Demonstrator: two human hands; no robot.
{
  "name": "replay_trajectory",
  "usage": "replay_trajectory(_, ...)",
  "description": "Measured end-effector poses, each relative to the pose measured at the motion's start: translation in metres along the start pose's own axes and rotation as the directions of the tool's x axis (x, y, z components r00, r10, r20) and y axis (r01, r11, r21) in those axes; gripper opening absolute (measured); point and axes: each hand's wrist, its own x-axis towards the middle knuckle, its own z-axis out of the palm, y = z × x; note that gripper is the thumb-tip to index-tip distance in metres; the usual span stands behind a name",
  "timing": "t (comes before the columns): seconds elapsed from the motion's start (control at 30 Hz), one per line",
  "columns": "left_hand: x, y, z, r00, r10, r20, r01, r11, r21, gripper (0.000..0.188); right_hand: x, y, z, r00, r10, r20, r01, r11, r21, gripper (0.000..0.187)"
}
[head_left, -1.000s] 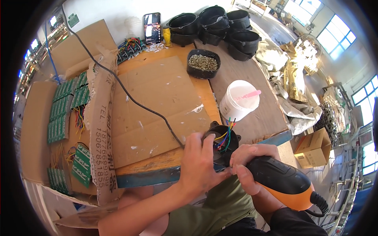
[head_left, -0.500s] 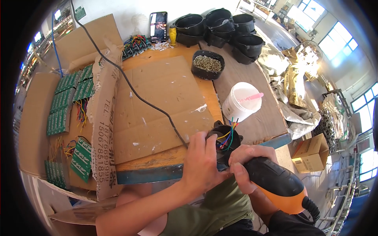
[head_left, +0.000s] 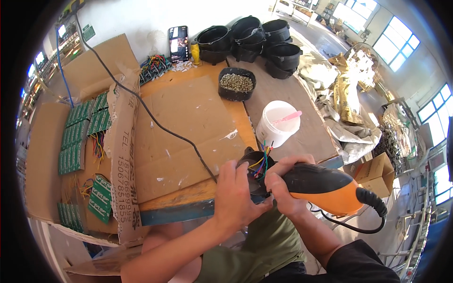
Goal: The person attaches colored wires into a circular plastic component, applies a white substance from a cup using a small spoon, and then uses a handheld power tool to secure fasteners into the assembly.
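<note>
At the front edge of the table, my left hand (head_left: 234, 195) is closed around the left side of a black round plastic housing (head_left: 254, 157). Yellow, blue, green and red wires (head_left: 265, 161) stick up out of its open top. My right hand (head_left: 287, 191) grips an orange-and-black corded power tool (head_left: 325, 186), its front end against or close to the housing's right side. Fingers hide the tool's tip, so I cannot tell exactly where it touches. The tool's body points out to the right, with its black cord looping below.
A white tub (head_left: 278, 125) with a pink stick stands beyond the housing. Farther back are a black bin of small pellets (head_left: 237, 84), stacked black housings (head_left: 247, 35), a phone (head_left: 178, 43) and a yellow bottle (head_left: 195, 53). A carton (head_left: 125, 155) holds green circuit boards; a cable (head_left: 155, 120) crosses the cardboard.
The tool's rear end has swung upward and to the right, bringing its cord loop and more of my right forearm into sight. My left hand still holds the housing; the whole view has shifted slightly.
</note>
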Motion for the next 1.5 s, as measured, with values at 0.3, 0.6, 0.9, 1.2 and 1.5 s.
replay_trajectory(0.3,0.001,0.005,0.003,1.0,-0.004,0.026,0.004,1.0,0.005,0.084,0.012,-0.012,-0.018,0.986,-0.082,0.142,0.085,0.996,-0.016,0.039)
replay_trajectory(0.6,0.012,0.016,-0.011,0.992,-0.015,0.129,-0.007,0.986,0.165,0.083,0.026,-0.051,-0.05,0.96,-0.249,0.13,0.219,0.952,0.213,0.019)
replay_trajectory(0.9,0.281,-0.109,0.028,0.973,0.081,0.216,-0.161,0.909,0.385,0.02,-0.009,-0.048,-0.079,0.969,-0.181,-0.167,0.247,0.722,0.647,0.039)
replay_trajectory(1.2,0.296,-0.107,0.055,0.996,-0.076,0.053,0.031,0.814,0.58,0.017,-0.02,-0.05,-0.102,0.968,-0.118,-0.222,0.234,0.746,0.624,0.039)
replay_trajectory(1.5,0.251,-0.073,0.001,0.964,-0.264,-0.033,0.232,0.894,-0.383,0.012,-0.018,-0.058,-0.091,0.971,-0.042,-0.237,0.204,0.665,0.718,0.04)
